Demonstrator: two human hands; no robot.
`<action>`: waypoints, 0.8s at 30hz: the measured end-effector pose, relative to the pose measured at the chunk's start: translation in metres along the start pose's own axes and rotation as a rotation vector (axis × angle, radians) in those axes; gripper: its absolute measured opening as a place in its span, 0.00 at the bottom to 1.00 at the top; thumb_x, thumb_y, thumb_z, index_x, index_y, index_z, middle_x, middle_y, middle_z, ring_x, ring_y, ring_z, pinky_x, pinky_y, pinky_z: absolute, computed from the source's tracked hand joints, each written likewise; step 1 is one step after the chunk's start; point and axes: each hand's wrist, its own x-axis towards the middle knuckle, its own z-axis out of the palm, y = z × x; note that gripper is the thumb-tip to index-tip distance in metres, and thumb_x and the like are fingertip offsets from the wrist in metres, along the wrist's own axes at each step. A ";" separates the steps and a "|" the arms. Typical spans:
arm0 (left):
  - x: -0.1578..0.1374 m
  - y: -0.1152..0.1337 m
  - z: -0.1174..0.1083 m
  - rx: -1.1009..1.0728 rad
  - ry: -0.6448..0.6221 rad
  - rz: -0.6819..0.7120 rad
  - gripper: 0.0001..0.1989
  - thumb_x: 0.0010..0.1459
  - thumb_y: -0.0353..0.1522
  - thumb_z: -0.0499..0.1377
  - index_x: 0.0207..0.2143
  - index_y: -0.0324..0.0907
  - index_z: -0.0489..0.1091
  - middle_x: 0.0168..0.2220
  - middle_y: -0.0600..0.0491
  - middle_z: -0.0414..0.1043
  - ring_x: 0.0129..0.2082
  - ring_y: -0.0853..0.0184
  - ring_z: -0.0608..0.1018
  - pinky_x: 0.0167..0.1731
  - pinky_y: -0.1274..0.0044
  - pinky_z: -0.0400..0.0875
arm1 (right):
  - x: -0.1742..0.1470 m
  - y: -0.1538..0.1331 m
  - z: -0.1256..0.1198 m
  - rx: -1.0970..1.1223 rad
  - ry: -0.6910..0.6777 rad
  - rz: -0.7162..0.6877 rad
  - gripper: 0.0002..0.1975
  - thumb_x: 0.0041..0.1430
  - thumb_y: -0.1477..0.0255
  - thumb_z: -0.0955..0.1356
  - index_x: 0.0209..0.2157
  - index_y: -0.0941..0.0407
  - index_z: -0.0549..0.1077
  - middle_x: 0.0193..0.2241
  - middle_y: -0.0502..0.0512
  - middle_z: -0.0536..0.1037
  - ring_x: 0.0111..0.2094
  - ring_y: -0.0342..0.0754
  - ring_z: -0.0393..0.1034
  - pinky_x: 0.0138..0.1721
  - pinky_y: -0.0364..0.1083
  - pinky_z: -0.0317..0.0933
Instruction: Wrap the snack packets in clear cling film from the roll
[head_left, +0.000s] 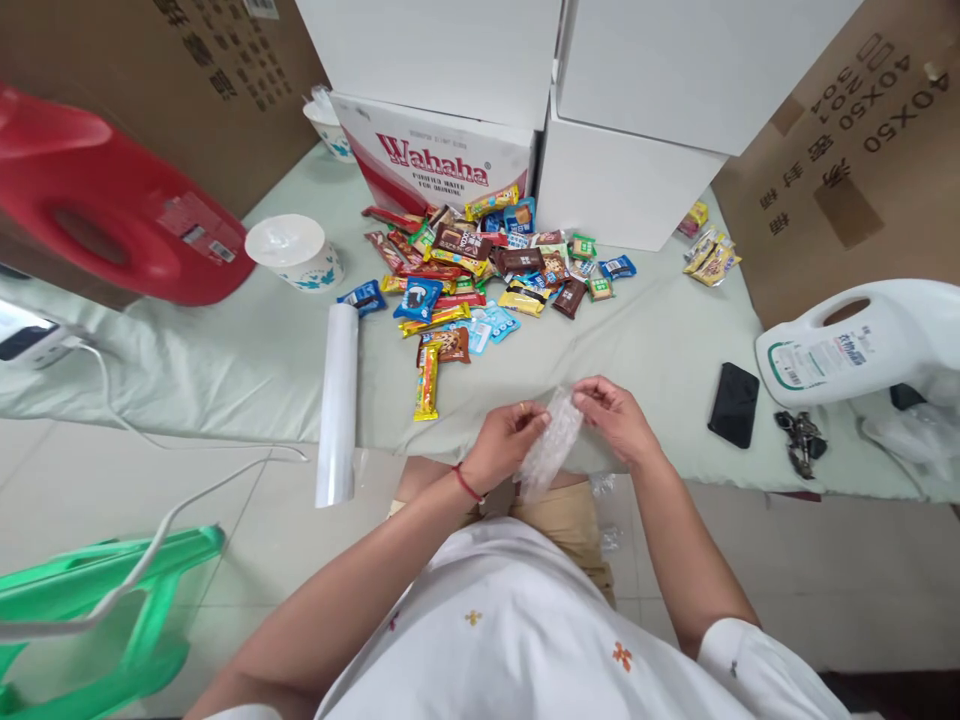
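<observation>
Between my two hands, over the table's front edge, hangs a crinkled clear plastic bag (553,440). My left hand (511,440) pinches its upper left side. At its upper right corner, my right hand (606,408) pinches it between thumb and fingers. Beyond the hands lies a pile of wrapped snacks (480,255) in brown, red, yellow, blue and green. Closest to me in that pile, a yellow snack bar (427,382) points toward the front edge. Left of it, a roll of clear plastic film (337,405) juts over the edge.
A paper cup (295,255) and red jug (120,200) stand left. Behind the snacks are a Wahaha carton (442,160) and white boxes (622,180). On the right lie a black phone (734,405), keys (801,443) and a white detergent jug (855,340). A green stool (112,590) is lower left.
</observation>
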 end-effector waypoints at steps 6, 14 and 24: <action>0.003 -0.005 0.018 -0.048 0.216 0.041 0.15 0.58 0.45 0.61 0.32 0.41 0.73 0.21 0.59 0.65 0.21 0.72 0.65 0.23 0.79 0.60 | -0.022 0.013 0.026 -0.062 0.047 -0.117 0.22 0.50 0.56 0.78 0.41 0.52 0.74 0.36 0.51 0.77 0.39 0.48 0.70 0.36 0.44 0.67; 0.011 -0.010 -0.007 -0.181 0.336 0.017 0.17 0.53 0.45 0.66 0.31 0.41 0.72 0.19 0.61 0.61 0.19 0.74 0.61 0.21 0.79 0.56 | -0.017 0.023 -0.022 0.222 0.262 0.025 0.20 0.44 0.57 0.80 0.32 0.52 0.74 0.26 0.45 0.71 0.26 0.42 0.63 0.28 0.42 0.59; -0.015 -0.003 -0.004 0.204 0.420 0.180 0.16 0.64 0.45 0.58 0.32 0.44 0.66 0.26 0.57 0.63 0.25 0.70 0.66 0.28 0.77 0.62 | -0.020 0.022 -0.013 0.254 0.180 0.130 0.21 0.42 0.54 0.81 0.31 0.53 0.77 0.26 0.47 0.73 0.26 0.42 0.65 0.27 0.42 0.62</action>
